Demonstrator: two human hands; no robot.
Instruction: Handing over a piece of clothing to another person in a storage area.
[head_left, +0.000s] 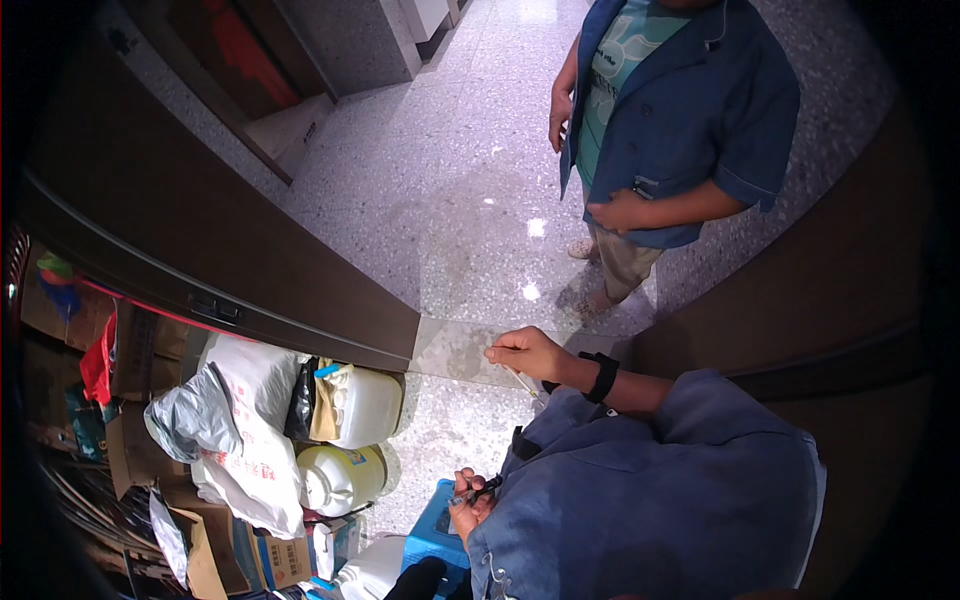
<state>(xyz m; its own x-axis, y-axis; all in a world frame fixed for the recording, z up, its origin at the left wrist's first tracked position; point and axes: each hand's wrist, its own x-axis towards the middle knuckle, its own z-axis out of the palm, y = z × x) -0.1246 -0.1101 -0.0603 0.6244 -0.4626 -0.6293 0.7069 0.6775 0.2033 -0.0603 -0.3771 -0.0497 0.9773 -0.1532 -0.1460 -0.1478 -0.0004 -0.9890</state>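
Observation:
My right hand (529, 352) reaches out at mid-frame, a black band on its wrist. Its fingertips pinch together at one end of a thin pale stick (521, 380) that slants down toward my blue shirt. Lower down, my left hand (469, 510) is curled around a small dark object (489, 486) close to my shirt front. What that object is cannot be made out. Directly beneath the left hand stands a blue plastic box (431, 532), partly covered by the hand and my sleeve.
Along the left are a white woven sack (251, 442), a white jerrycan (371, 405), a yellowish plastic drum (345, 478) and cardboard boxes (289, 559). Dark door panels (225, 247) flank a doorway. A person in a blue jacket (675, 127) stands beyond it on the terrazzo floor (450, 180).

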